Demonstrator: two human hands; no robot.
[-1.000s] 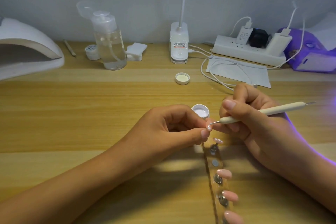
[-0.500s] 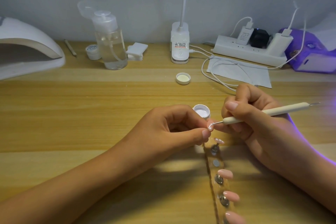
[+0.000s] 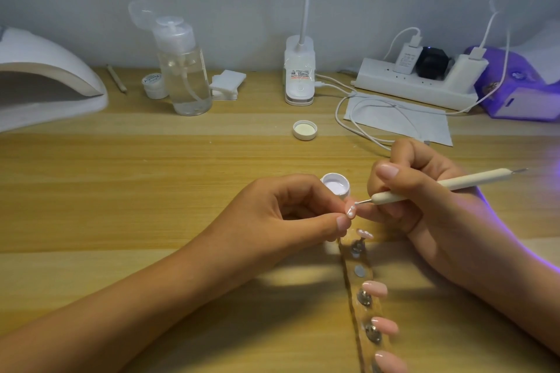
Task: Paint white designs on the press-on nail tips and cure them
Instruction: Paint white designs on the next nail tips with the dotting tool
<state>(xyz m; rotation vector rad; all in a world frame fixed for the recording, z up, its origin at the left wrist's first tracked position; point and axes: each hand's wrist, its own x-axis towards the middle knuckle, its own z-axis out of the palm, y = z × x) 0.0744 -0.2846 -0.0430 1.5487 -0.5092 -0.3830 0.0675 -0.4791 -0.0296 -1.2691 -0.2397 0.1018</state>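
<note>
Partly hiding the paint pot (image 3: pixel 335 185), left fingers (image 3: pixel 341 222) pinch a nail tip (image 3: pixel 441 211) while right fingers (image 3: pixel 385 174) grip the dotting tool (image 3: pixel 485 178).

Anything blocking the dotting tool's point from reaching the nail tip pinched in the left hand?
Nothing visible does. The dotting tool, gripped by the right hand, has its metal point right at the nail tip pinched in the left hand. The open white paint jar sits just behind them, not between.
</note>
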